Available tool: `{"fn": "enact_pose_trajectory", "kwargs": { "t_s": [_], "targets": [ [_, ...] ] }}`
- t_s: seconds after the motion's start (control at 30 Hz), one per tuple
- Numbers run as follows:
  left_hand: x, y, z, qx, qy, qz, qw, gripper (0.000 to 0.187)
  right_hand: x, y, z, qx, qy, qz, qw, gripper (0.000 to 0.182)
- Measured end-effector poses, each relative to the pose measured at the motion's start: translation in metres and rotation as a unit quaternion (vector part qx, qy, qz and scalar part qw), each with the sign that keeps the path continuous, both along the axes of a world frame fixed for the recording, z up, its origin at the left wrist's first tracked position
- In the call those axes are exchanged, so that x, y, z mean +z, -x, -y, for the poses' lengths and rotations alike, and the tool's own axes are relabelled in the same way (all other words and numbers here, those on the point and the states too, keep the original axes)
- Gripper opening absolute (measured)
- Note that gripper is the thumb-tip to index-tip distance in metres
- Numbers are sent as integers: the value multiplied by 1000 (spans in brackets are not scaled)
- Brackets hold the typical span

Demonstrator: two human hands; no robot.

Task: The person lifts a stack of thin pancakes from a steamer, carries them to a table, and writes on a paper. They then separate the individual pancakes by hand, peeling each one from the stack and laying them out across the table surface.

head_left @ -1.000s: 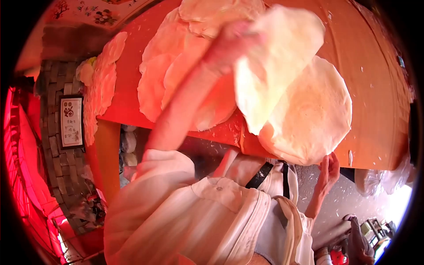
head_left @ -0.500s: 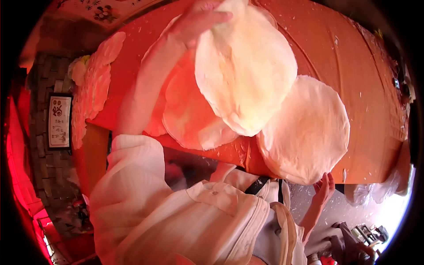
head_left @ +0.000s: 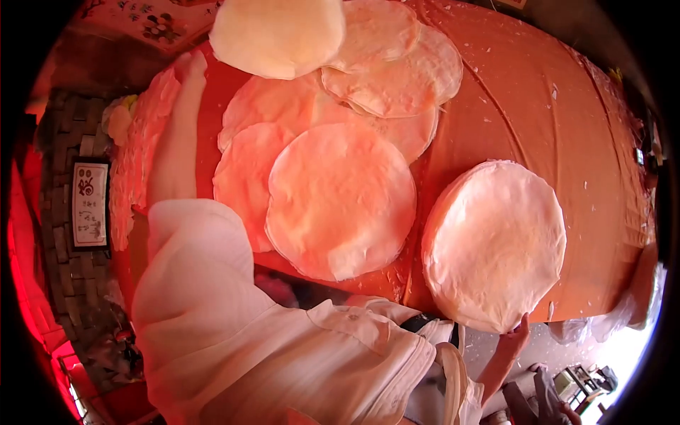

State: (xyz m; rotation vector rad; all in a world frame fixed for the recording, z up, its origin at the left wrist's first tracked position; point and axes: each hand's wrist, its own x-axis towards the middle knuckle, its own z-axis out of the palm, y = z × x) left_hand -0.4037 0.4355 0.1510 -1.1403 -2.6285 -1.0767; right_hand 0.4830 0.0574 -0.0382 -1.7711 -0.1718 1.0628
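Beyond the raised sleeve, my left hand [head_left: 193, 65] is near the left edge of a pale round sheet [head_left: 278, 34]; its fingers are blurred, and no contact with the sheet can be made out. The sheet reaches past the top of the view. My right hand [head_left: 519, 330] is closed at the near edge of a thick stack of round sheets [head_left: 496, 244], with some fingers hidden under it. Left of the stack, another round sheet [head_left: 341, 202] overlaps thin sheets spread over the orange-red tabletop [head_left: 524, 92].
Ragged pale pieces [head_left: 152, 120] line the table's left side. A framed sign [head_left: 90, 204] is at the far left, by brickwork. Clear plastic bags [head_left: 613, 319] hang at the right near corner. Part of a person [head_left: 545, 397] shows at the lower right.
The pale sheet and my left hand have moved up and left, away from the table's middle, uncovering more sheets. My right hand now grips the stack's edge more closely.
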Motion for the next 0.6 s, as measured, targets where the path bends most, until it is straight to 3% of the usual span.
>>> {"fn": "enact_pose_trajectory", "kwargs": {
  "t_s": [0.03, 0.1, 0.17, 0.2, 0.23, 0.27, 0.3, 0.33, 0.4, 0.47, 0.5, 0.6],
  "targets": [
    [-22, -8, 21, 27, 52, -17, 998, 15, -2, -5, 8, 86, 27, 77, 993, 38],
    [-76, -37, 57, -74, -84, 240, 964, 12, 8, -4, 8, 134, 56, 92, 985, 39],
    [-148, -70, 76, -223, -150, 307, 913, 12, 18, 0, -2, 63, 47, -18, 997, 38],
    [-135, -147, 92, -174, -161, 332, 913, 12, 21, 2, -7, 29, 39, -67, 997, 37],
    [-148, -194, 105, -273, -149, 312, 898, 13, 22, 1, -11, 4, 21, -105, 994, 35],
    [-151, -245, 113, -281, -125, 364, 879, 17, 23, 0, -14, -22, 4, -142, 990, 33],
    [-154, -292, 120, -346, -99, 420, 833, 21, 29, 6, -18, 14, -46, -142, 989, 33],
    [-179, -325, 124, -445, -79, 506, 735, 28, 42, 21, -26, 23, -61, -111, 992, 40],
    [-117, -463, 158, -426, 52, 540, 724, 29, 40, 23, -29, 28, -81, -65, 994, 38],
    [-122, -547, 182, -524, 140, 535, 647, 38, 36, 20, -33, 42, -84, -43, 995, 35],
    [-128, -582, 195, -579, 150, 510, 617, 40, 55, 43, -45, -12, -117, -77, 990, 29],
    [-127, -653, 228, -663, 212, 402, 595, 48, 38, 27, -39, 24, -153, -178, 972, 28]
  ]
}}
